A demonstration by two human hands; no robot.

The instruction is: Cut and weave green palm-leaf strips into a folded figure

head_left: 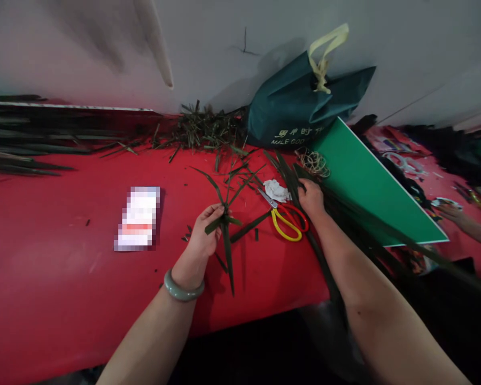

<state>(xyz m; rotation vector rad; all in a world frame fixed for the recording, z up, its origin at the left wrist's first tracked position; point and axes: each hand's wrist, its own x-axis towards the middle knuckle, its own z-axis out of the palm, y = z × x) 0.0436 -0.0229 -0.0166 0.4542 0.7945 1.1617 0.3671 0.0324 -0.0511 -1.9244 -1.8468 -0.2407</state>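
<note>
In my left hand (209, 230), between thumb and fingers, is a small knot of folded green leaf strips (228, 256), with narrow ends sticking out above and one long end hanging below. My right hand (311, 199) is closed round long dark-green leaves (284, 174) that run back along my right arm; its fingertips are partly hidden. Between the hands lie scissors (274, 206) with one yellow and one red handle, their blades pointing away to the left. A crumpled white tissue (276, 191) rests just behind them.
A phone (138, 219) lies left on the red tabletop (64, 240). Leaf scraps (204, 128) heap against the wall beside a dark-green bag (284, 107). Long leaves (32, 131) lie far left. Right are string (315, 162), a green board (369, 187) and another person's hand (452, 213).
</note>
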